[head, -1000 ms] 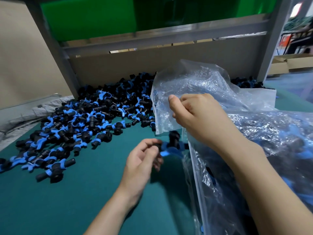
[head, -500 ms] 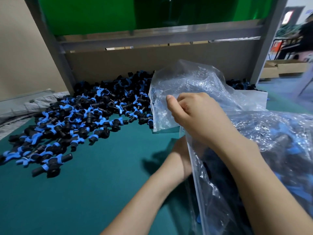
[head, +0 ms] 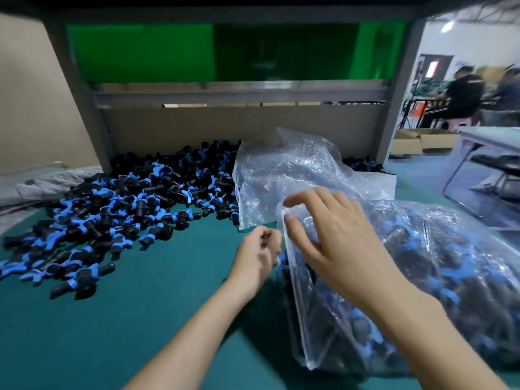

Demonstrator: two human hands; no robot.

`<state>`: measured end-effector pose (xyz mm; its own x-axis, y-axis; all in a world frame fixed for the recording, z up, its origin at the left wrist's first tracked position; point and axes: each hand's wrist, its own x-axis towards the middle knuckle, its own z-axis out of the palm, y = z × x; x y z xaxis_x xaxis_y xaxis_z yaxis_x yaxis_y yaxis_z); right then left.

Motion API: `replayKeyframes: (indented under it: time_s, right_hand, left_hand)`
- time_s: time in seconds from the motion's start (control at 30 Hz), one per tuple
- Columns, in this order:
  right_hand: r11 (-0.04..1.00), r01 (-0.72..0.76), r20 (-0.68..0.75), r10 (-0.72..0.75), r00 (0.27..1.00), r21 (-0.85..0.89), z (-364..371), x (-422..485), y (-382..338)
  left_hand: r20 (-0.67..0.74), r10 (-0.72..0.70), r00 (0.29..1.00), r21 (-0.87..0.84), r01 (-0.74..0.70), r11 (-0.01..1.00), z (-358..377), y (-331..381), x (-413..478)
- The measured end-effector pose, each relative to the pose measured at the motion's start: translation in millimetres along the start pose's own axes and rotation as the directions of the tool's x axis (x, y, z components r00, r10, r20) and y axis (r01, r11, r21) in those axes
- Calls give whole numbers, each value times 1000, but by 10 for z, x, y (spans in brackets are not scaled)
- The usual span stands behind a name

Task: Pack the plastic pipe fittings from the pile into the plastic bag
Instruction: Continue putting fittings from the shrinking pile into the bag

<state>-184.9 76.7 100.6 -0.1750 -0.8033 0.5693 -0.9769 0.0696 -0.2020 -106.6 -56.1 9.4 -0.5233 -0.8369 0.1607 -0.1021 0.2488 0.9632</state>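
A pile of black and blue plastic pipe fittings [head: 126,215] lies on the green table mat [head: 112,333], spreading from the left to the back wall. To its right a clear plastic bag [head: 450,277] bulges with several fittings, and its loose upper flap [head: 295,175] stands up. My right hand [head: 337,243] rests on the bag's top near the mouth with fingers spread and the thumb at the plastic edge. Just outside the bag's mouth, my left hand [head: 254,257] has its fingers curled, and I see no fitting in it.
A cardboard back wall [head: 225,128] and grey frame posts [head: 81,108] close off the rear. Grey cloth [head: 42,184] lies at the left edge. Beyond the right post are cardboard boxes [head: 422,142], another table [head: 492,144] and seated people [head: 464,91].
My left hand carried a fitting into the bag's mouth and has come back out without it. My right hand has loosened its grip on the bag's edge and spread its fingers.
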Motion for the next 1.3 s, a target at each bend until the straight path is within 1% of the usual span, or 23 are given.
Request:
replayKeyframes:
  time_s: [0.1,0.2,0.3,0.4,0.47,0.5,0.57,0.63,0.7,0.77,0.83,0.9,1.0,1.07,1.13,1.17,1.23,1.27,1.3]
  right_hand:
    - [993,72,11,-71,997,-91,8,-281,-72]
    - [975,166,15,-166,986,-151,86,-559,-83]
    - [962,224,-11,-228,974,-155,185,-776,-39]
    - [950,270,-21,-276,961,-158,268,-921,4]
    - [941,300,-1,-304,953,-158,312,-1012,37]
    - [937,312,11,-315,949,-157,326,-1058,59]
    - [927,345,44,-342,939,-148,340,-1121,114]
    - [911,384,89,-374,923,-152,344,-1164,171]
    - [892,417,129,-399,908,-173,355,-1193,218]
    - [877,445,150,-422,894,-184,365,-1210,246]
    - [855,475,151,-451,880,-211,382,-1206,262]
    - [838,488,129,-471,873,-245,397,-1189,281]
    - [835,489,50,-494,868,-253,414,-1164,297]
    - [833,490,20,-502,864,-258,422,-1163,295]
    - [832,491,16,-504,863,-257,416,-1169,300]
    - [834,492,22,-503,864,-251,406,-1174,310]
    - [839,488,37,-494,869,-240,386,-1189,338]
    - [843,481,41,-487,873,-241,377,-1195,354]
    - [847,472,40,-478,878,-243,368,-1200,366]
  left_hand:
    - [-30,-85,996,-37,84,996,-82,-132,11]
    - [20,-122,992,-14,122,992,-91,-242,-87]
    - [58,-60,997,109,53,993,-105,-322,-238]
    - [87,-12,996,111,3,994,-158,-312,-428]
    - [142,48,989,128,-67,990,-229,-296,-607]
    - [185,81,979,163,-112,980,-273,-297,-716]
    - [338,134,931,254,-227,940,-362,-315,-938]
    - [485,112,867,347,-308,886,-436,-343,-1126]
    - [557,80,827,453,-383,805,-466,-356,-1217]
    - [600,85,796,517,-466,718,-449,-356,-1177]
    - [602,80,794,549,-485,681,-425,-361,-1048]
    - [578,70,813,588,-475,654,-410,-355,-889]
    - [543,92,835,674,-498,545,-378,-321,-690]
    - [527,37,849,722,-470,508,-360,-283,-589]
    - [536,-25,844,745,-459,485,-344,-242,-504]
    - [538,-42,842,746,-453,488,-342,-224,-471]
    - [521,-40,853,726,-418,547,-359,-214,-433]
    - [501,-23,865,699,-389,600,-371,-215,-432]
    - [475,2,880,648,-352,676,-383,-228,-447]
